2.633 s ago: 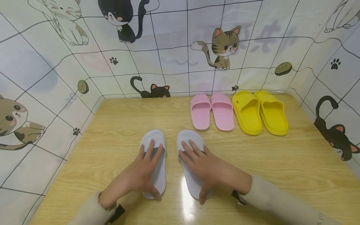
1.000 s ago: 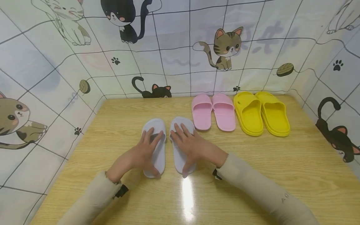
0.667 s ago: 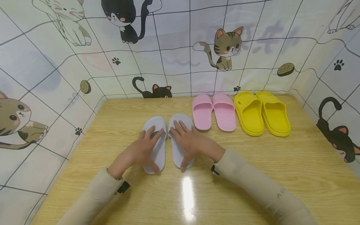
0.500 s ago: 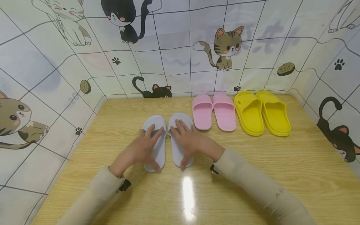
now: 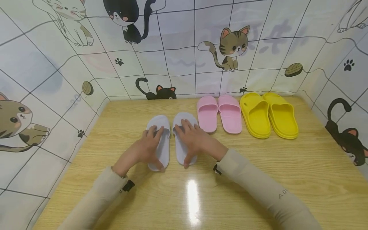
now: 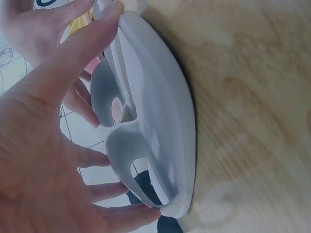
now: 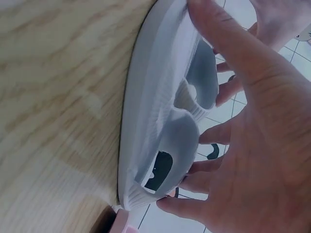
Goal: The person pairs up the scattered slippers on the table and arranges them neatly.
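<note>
Two white open-toe slippers lie side by side on the wooden tabletop in the head view, a narrow gap between them. My left hand (image 5: 146, 147) spans the left white slipper (image 5: 163, 153), its thumb at the heel and spread fingers on the strap. In the same way my right hand (image 5: 195, 142) holds the right white slipper (image 5: 180, 151). In the left wrist view, the left slipper (image 6: 167, 116) has its sole on the wood. The right wrist view shows the right slipper (image 7: 143, 102) low on the tabletop, fingertips at its strap.
A pair of pink slippers (image 5: 207, 119) stands against the back wall, close to the right white slipper. Beside it is a pair of yellow clogs (image 5: 259, 121). Cat-patterned walls (image 5: 178, 35) border the tabletop (image 5: 161, 204) at the back and sides.
Both hands have slid the white slippers away from me toward the back wall. The right slipper has also shifted left, closer to the left one, and straightened. The pink and yellow pairs stay put.
</note>
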`<state>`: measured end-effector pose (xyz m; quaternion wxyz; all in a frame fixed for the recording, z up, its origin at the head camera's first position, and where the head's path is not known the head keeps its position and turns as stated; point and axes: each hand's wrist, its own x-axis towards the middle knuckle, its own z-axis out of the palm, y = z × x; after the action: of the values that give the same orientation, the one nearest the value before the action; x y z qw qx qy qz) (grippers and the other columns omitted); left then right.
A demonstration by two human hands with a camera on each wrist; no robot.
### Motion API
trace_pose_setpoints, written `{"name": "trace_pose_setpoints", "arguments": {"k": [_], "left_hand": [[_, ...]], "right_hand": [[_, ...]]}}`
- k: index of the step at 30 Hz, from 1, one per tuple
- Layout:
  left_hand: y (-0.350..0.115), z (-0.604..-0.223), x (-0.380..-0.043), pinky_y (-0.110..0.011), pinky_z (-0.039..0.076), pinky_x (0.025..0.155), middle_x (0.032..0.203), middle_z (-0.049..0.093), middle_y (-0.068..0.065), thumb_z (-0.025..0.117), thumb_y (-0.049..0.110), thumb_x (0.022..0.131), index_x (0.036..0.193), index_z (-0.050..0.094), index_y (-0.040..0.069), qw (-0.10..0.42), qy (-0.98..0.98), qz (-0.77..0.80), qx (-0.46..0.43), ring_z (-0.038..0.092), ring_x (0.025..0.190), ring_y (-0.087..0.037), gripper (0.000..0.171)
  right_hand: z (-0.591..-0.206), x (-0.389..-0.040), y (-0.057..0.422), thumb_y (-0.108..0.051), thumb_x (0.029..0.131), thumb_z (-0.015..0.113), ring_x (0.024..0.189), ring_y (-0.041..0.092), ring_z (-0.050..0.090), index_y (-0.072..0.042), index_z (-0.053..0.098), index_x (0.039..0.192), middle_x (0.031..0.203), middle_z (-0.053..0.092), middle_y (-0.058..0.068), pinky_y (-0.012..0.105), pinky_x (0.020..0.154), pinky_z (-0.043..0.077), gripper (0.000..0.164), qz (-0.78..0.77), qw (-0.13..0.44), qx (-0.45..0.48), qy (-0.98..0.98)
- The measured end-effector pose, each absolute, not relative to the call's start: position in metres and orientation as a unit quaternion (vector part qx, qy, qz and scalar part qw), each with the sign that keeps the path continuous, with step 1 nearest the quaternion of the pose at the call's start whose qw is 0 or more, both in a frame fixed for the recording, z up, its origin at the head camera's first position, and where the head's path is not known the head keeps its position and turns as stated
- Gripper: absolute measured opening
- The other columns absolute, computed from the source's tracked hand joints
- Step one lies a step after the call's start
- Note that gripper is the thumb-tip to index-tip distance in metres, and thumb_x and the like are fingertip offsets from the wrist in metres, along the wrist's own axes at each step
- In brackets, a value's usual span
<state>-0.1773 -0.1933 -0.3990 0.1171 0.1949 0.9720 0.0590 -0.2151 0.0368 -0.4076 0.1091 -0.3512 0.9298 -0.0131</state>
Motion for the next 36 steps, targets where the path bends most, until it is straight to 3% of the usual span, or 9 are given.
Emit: {"name": "trace_pose_setpoints", "arguments": {"k": [15, 24, 36], "left_hand": [[-0.197, -0.399, -0.188, -0.066, 0.047, 0.108, 0.167, 0.016, -0.029, 0.097, 0.065, 0.052, 0.166, 0.010, 0.005, 0.125, 0.970, 0.059, 0.201, 0.031, 0.147, -0.056, 0.155], [-0.198, -0.400, -0.199, -0.065, 0.037, 0.118, 0.169, 0.014, -0.031, 0.097, 0.062, 0.055, 0.164, 0.006, -0.004, 0.127, 0.968, 0.067, 0.206, 0.026, 0.150, -0.057, 0.156], [-0.198, -0.401, -0.215, -0.067, 0.036, 0.118, 0.171, 0.010, -0.028, 0.097, 0.061, 0.056, 0.165, 0.006, -0.001, 0.133, 0.969, 0.070, 0.196, 0.022, 0.153, -0.054, 0.155]], "right_hand": [[-0.410, -0.241, 0.035, -0.071, 0.055, 0.092, 0.161, 0.043, 0.004, -0.008, 0.004, 0.167, 0.172, -0.004, 0.025, 0.060, 0.128, 0.018, 0.156, -0.027, 0.129, -0.329, 0.935], [-0.412, -0.254, 0.038, -0.070, 0.056, 0.092, 0.161, 0.043, 0.000, -0.008, 0.004, 0.167, 0.172, -0.005, 0.026, 0.059, 0.129, 0.015, 0.154, -0.044, 0.127, -0.332, 0.934], [-0.416, -0.266, 0.039, -0.065, 0.058, 0.094, 0.162, 0.041, -0.003, -0.010, 0.002, 0.167, 0.172, -0.009, 0.024, 0.055, 0.130, 0.009, 0.153, -0.073, 0.134, -0.327, 0.933]]}}
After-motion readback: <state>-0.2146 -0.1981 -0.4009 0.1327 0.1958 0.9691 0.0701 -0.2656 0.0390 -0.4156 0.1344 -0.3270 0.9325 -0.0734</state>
